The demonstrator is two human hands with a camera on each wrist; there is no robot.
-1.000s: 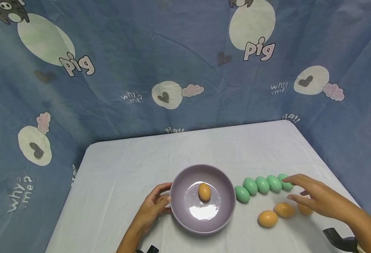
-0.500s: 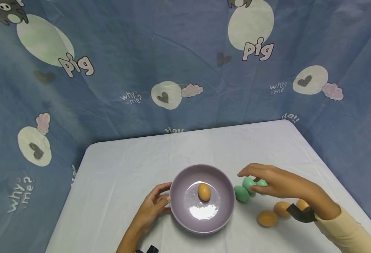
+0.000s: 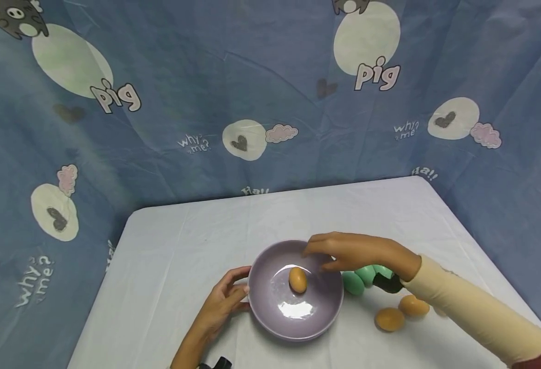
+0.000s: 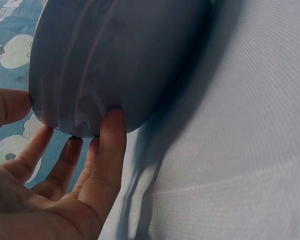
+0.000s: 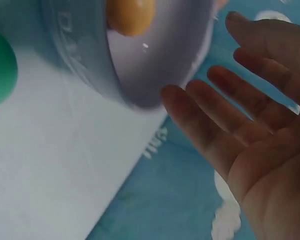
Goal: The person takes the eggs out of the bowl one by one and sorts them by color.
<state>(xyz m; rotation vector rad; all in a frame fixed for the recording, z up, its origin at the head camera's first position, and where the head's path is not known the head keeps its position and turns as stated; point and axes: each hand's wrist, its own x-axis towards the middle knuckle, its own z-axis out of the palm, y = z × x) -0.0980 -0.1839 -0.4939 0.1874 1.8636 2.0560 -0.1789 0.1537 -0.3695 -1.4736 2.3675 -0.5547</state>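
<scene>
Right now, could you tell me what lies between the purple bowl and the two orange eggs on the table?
In the head view, green eggs lie between the bowl and the orange eggs.

A worktop [image 3: 196, 241] draped in a pale grey-white cloth fills the 6 o'clock part of the head view. Behind it, from 9 through 12 to 3 o'clock, hangs a blue cartoon-print curtain [image 3: 261, 72] with pale ovals, dark hearts, pink clouds and the words "pig" and "why? me?". The light is soft and even.
</scene>
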